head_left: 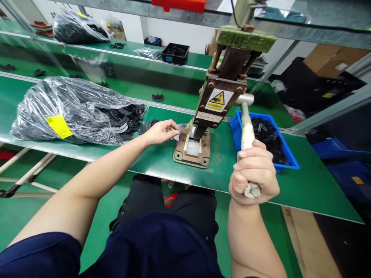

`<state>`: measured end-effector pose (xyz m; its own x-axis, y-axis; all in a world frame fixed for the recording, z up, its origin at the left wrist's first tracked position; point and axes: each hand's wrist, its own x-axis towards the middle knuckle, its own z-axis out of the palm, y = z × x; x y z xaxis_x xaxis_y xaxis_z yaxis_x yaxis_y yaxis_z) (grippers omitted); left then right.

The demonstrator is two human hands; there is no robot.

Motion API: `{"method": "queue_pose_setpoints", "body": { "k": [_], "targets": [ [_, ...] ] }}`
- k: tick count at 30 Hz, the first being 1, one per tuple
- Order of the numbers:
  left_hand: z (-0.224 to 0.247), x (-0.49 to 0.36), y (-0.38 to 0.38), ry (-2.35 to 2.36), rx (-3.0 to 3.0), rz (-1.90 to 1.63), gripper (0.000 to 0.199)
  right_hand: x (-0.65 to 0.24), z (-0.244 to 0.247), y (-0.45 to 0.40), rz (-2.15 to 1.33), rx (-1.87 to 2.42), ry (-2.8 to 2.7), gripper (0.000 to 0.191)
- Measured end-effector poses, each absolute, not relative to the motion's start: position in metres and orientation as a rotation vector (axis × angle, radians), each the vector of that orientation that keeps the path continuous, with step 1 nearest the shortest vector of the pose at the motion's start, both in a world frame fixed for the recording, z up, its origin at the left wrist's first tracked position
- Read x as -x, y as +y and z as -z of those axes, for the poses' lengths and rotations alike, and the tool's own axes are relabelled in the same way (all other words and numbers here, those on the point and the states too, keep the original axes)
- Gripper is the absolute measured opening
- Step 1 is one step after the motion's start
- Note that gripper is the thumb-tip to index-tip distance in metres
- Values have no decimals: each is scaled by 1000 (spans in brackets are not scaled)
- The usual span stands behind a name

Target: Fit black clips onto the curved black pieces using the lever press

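Observation:
My right hand [256,173] is wrapped round the wrapped lever handle [247,131] of a green and brown hand press [220,88]. Left of the press base [188,159], my left hand [162,132] pinches a small light grey piece [176,136] between thumb and fingers. Beneath the press ram [199,132] a pale metal block [193,148] sits on the base. Further left lies an open clear plastic bag [75,104] with many black curved parts [124,119] at its mouth.
A blue bin [285,154] of small black parts stands right of the press. One black curved part [158,97] lies behind, on the green table [162,166]. On the far bench are a black tray [187,58] and another filled bag [78,29].

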<state>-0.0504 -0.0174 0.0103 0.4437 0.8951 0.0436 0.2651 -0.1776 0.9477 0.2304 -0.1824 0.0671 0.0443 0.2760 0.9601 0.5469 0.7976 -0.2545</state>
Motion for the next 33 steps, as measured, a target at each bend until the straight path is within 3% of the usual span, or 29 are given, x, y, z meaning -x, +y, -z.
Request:
{"method": "queue_pose_setpoints", "body": {
  "k": [3,7,25,33],
  "targets": [
    [-1,23,-15,1013,-1447,-828,45,-230,-67,-181,245,652,-1562,28],
    [-2,3,-13,1024,-1323,-644,34,-230,-67,-181,233,632,-1572,27],
    [-21,-22,12,1148,-1488,-104,42,-228,-68,-183,234,677,-1541,35],
    [-19,-29,-3,1232,-1426,-149,42,-227,-67,-181,241,671,-1517,36]
  ]
}}
